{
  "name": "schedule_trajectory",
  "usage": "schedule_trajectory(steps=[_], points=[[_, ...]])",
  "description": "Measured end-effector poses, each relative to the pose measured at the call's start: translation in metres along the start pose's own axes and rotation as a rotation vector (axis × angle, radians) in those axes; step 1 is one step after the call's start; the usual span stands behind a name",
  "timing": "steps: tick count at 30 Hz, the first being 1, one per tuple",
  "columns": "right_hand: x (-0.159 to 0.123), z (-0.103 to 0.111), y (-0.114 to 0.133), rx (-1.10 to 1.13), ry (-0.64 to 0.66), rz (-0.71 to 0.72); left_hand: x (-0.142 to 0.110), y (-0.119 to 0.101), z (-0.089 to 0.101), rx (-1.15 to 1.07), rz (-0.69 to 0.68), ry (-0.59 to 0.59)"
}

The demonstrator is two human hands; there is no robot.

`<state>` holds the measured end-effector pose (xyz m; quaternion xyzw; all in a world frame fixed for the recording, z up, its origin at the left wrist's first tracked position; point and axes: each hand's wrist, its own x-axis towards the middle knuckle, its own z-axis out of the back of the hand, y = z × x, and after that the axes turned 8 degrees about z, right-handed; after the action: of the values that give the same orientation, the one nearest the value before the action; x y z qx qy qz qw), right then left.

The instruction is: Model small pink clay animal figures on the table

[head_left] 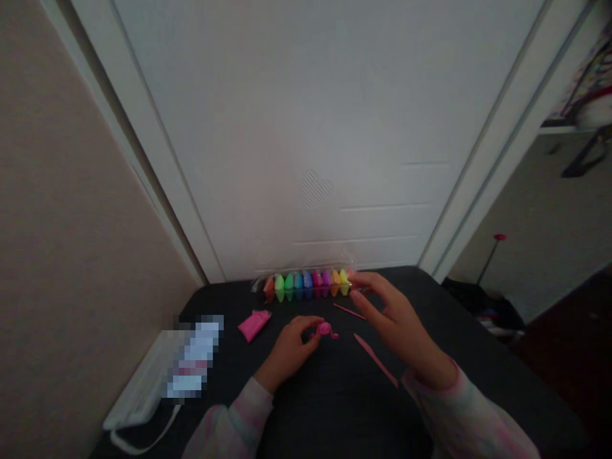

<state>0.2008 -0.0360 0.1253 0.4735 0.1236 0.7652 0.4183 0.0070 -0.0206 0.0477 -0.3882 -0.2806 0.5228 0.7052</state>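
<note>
My left hand is closed with thumb and fingertips about a small pink clay piece, which has a round body and a thin curled strand at its right. The clay is low over the dark table. My right hand is raised, its thumb and fingers apart, in front of the right end of a clear tray of coloured clay packets. Whether its fingertips touch the tray I cannot tell. Below that hand lie a pink modelling knife and a thin pink stick tool. A pink clay packet rests left of my left hand.
The dark tabletop meets a white door-like panel at the back. On the left, a white box-like object with a strap lies beside a blurred-out item. A beige wall borders the left side.
</note>
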Motion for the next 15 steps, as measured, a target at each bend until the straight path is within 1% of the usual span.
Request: schedule_trajectory(steps=[3, 5, 8, 10, 11, 15], points=[[-0.035, -0.005, -0.023, -0.065, 0.075, -0.088, 0.003, 0.011, -0.007, 0.247, -0.075, 0.023], [-0.06, -0.011, -0.037, -0.144, 0.136, -0.173, 0.005, 0.018, -0.008, 0.354, -0.113, 0.029], [-0.086, -0.02, -0.051, -0.313, 0.317, -0.286, 0.008, 0.026, -0.009, 0.414, -0.134, 0.033], [-0.093, -0.026, -0.055, -0.401, 0.414, -0.334, 0.008, 0.03, -0.009, 0.415, -0.13, 0.025], [-0.094, -0.028, -0.057, -0.426, 0.437, -0.35, 0.009, 0.032, -0.009, 0.413, -0.127, 0.023], [-0.083, -0.033, -0.062, -0.463, 0.461, -0.376, 0.009, 0.034, -0.01, 0.421, -0.129, 0.002]])
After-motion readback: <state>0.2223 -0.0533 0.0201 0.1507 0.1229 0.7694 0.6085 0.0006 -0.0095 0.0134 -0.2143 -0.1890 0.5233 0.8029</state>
